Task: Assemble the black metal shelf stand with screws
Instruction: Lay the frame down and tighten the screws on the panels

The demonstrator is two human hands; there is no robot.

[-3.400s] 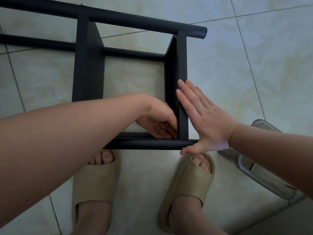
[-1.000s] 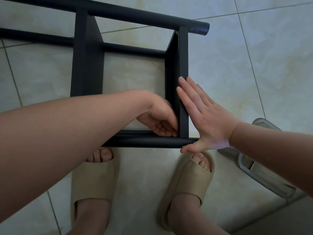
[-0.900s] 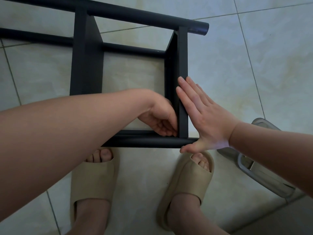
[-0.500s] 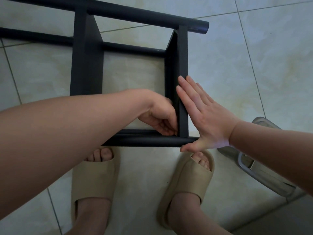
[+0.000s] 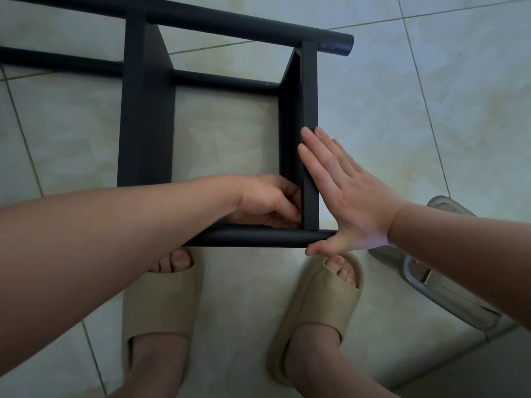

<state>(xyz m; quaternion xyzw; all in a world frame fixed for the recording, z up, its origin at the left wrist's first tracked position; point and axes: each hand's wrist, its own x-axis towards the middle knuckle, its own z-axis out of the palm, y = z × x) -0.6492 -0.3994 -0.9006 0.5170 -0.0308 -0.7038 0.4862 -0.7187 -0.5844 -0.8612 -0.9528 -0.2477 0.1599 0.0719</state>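
The black metal shelf stand (image 5: 146, 116) lies on its side on the pale tiled floor (image 5: 431, 110), just ahead of the person's feet, its frame running out past the left and top edges of the view. Two flat panels cross between round tubes: the far tube (image 5: 244, 24) ends open at the upper right, and the near tube (image 5: 253, 238) lies just beyond the toes.

The right hand (image 5: 350, 196) is flat and spread, with straight fingers pressed on the outer face of the right panel (image 5: 310, 110) and the thumb at the near tube's end. The left hand (image 5: 267, 201) reaches inside the frame to the corner where that panel meets the near tube. Its fingers are curled against the panel's inner face, but whether they pinch anything cannot be told, as the hand covers the spot.

The left forearm crosses in front of the near tube's left part and the left panel's lower end. Two beige slippers (image 5: 161, 305) stand on the floor below. A translucent grey object (image 5: 448, 294) lies near the right edge, partly behind the right forearm, and is hard to make out
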